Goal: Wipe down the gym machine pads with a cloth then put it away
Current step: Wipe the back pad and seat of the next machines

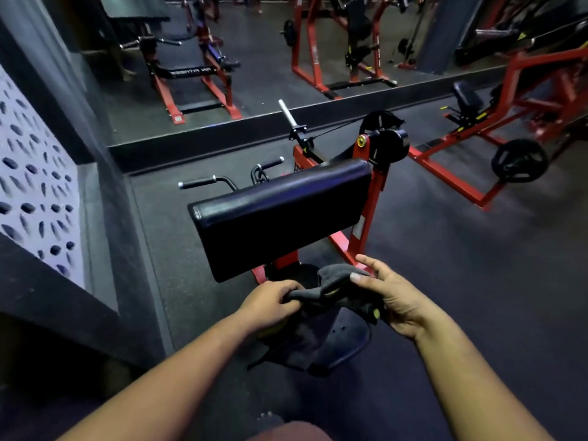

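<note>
A dark grey cloth (331, 289) with yellow trim hangs between both hands, just above the black seat pad (342, 343) of a red curl machine. My left hand (270, 302) grips the cloth's left end with curled fingers. My right hand (391, 297) pinches the right end under its thumb, the other fingers spread. The big black arm pad (280, 214) slopes in front of the hands, a short way beyond the cloth. Part of the cloth droops down over the seat.
The machine's red frame (366, 230) and two handles (203, 183) stand behind the arm pad. A wall mirror (254, 58) reflects other machines. A dark ledge and patterned panel (35, 192) run along the left. Another red machine with a weight plate (518, 165) sits to the right on grey floor.
</note>
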### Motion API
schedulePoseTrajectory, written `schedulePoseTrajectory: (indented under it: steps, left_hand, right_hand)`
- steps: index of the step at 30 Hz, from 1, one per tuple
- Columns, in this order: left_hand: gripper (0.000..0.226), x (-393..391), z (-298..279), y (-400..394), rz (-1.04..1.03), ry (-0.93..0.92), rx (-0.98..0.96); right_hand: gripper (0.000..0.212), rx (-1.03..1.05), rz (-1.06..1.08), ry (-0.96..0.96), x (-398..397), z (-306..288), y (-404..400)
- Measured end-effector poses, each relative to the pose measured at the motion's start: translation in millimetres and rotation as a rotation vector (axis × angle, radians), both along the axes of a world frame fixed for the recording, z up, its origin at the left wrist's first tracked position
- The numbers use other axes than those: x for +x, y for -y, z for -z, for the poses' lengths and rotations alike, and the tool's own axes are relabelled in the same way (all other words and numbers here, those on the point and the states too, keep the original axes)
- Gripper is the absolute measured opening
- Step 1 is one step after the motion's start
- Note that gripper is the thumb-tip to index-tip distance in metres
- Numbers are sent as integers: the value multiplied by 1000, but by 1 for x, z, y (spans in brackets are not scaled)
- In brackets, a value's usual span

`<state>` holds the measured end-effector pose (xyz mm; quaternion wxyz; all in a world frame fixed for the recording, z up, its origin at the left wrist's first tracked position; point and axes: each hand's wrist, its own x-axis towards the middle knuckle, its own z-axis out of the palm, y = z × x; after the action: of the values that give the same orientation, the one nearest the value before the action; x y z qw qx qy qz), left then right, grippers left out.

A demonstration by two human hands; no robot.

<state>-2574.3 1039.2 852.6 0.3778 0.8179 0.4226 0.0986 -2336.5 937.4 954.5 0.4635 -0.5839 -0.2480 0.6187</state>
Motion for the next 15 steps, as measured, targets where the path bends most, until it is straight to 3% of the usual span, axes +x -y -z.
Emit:
schedulePoseTrajectory:
  steps: [2, 5, 9, 12, 14, 15]
  left_hand:
    - [20, 11, 6, 1, -67, 25, -59]
    - [29, 28, 15, 8, -112, 268, -321]
    - [34, 51, 9, 16, -329, 542, -680]
    - [38, 66, 0, 23, -463, 739, -855]
    - [35, 75, -1, 30, -582, 845, -919]
    - [37, 78, -2, 34, -634, 886, -943]
  right_hand:
    - [65, -5, 0, 10, 2, -3, -7]
    - [44, 1, 54, -52, 1, -12, -26]
    - [66, -7, 184, -218, 14, -6, -62]
    - [49, -33, 88, 154, 27, 31, -69]
    - [54, -174, -93, 382, 34, 63, -53]
    - [63, -278, -190, 368, 36, 75, -43]
